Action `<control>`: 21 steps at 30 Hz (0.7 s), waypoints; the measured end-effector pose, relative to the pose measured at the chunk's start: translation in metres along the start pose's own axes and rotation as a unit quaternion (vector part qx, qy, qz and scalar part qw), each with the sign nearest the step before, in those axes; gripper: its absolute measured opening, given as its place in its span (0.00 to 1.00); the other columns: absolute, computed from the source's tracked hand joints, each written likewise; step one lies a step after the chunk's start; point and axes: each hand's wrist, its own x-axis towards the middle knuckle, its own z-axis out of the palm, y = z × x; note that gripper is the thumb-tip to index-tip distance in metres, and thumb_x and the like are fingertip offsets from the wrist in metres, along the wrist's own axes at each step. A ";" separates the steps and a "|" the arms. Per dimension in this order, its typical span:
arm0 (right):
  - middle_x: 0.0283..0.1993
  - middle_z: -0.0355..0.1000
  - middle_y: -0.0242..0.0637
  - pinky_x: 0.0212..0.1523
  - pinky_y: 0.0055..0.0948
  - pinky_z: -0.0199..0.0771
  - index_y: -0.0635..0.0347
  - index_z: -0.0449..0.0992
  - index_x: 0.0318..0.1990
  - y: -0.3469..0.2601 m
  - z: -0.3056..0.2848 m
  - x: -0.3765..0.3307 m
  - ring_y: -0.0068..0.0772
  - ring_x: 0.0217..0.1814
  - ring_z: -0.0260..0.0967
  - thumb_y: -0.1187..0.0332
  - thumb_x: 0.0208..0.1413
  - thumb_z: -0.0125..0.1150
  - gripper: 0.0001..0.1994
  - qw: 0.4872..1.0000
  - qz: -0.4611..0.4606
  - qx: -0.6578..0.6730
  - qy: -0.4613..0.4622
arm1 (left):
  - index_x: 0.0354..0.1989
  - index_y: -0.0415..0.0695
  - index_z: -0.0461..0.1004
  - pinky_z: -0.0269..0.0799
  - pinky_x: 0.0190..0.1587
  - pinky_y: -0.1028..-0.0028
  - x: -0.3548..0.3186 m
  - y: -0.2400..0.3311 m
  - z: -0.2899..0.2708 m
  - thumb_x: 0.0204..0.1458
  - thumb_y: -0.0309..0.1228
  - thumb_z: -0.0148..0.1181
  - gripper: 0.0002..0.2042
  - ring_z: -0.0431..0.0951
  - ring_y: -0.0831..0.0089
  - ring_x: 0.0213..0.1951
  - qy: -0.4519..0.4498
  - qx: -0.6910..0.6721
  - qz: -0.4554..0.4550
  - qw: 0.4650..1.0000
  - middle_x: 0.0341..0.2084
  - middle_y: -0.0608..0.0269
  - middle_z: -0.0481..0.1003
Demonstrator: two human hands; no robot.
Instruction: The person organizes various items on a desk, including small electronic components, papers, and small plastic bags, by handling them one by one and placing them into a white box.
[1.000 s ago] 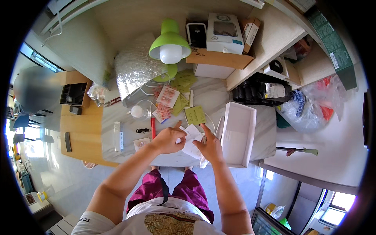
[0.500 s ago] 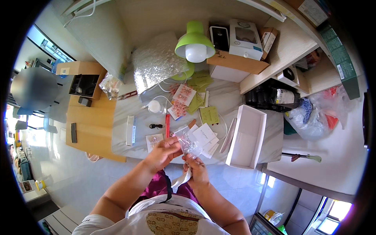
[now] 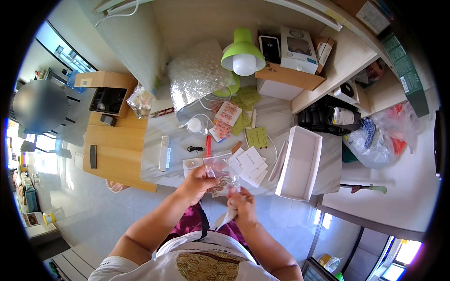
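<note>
My left hand [image 3: 198,182] grips the upper edge of a small clear plastic bag [image 3: 221,174] with small dark bits inside, held just above the near edge of the grey table [image 3: 168,131]. My right hand [image 3: 241,204] pinches the bag's lower edge and also holds a white strip [image 3: 227,218] that hangs down. Several white cards [image 3: 249,165] lie fanned on the table just beyond the bag. Another small clear packet [image 3: 192,164] lies flat left of it.
An open white box [image 3: 300,161] stands to the right. A red pen [image 3: 208,145], green notes [image 3: 257,138], patterned cards [image 3: 227,114], a green lamp [image 3: 241,51] and a bubble-wrap bundle [image 3: 199,75] fill the back. A wooden desk [image 3: 112,145] sits left.
My hands have drawn back from the white cards toward my body, now holding the clear bag between them near the table edge. The view has shifted.
</note>
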 end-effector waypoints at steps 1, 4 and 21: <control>0.22 0.67 0.25 0.22 0.19 0.58 0.61 0.77 0.34 -0.007 -0.006 0.001 0.15 0.20 0.59 0.65 0.49 0.66 0.09 1.000 -0.008 -0.012 -0.013 | 0.55 0.40 0.64 0.73 0.40 0.73 -0.005 0.014 0.003 0.49 0.14 0.51 0.22 0.74 0.69 0.43 -0.017 0.009 -0.012 1.000 0.42 0.55 0.73; 0.22 0.67 0.25 0.22 0.19 0.57 0.62 0.77 0.33 -0.027 -0.008 0.002 0.16 0.20 0.59 0.64 0.50 0.65 0.10 0.996 -0.027 -0.052 -0.066 | 0.57 0.40 0.61 0.73 0.43 0.72 -0.013 0.029 0.002 0.49 0.14 0.51 0.24 0.73 0.68 0.48 -0.073 0.045 -0.027 0.996 0.48 0.53 0.71; 0.19 0.67 0.31 0.19 0.20 0.58 0.59 0.71 0.24 -0.002 0.000 -0.012 0.19 0.17 0.60 0.74 0.48 0.64 0.07 0.994 0.051 -0.038 -0.094 | 0.60 0.38 0.56 0.65 0.56 0.61 -0.040 0.024 0.008 0.42 0.08 0.42 0.31 0.64 0.57 0.59 -0.084 -0.152 0.001 0.985 0.56 0.45 0.63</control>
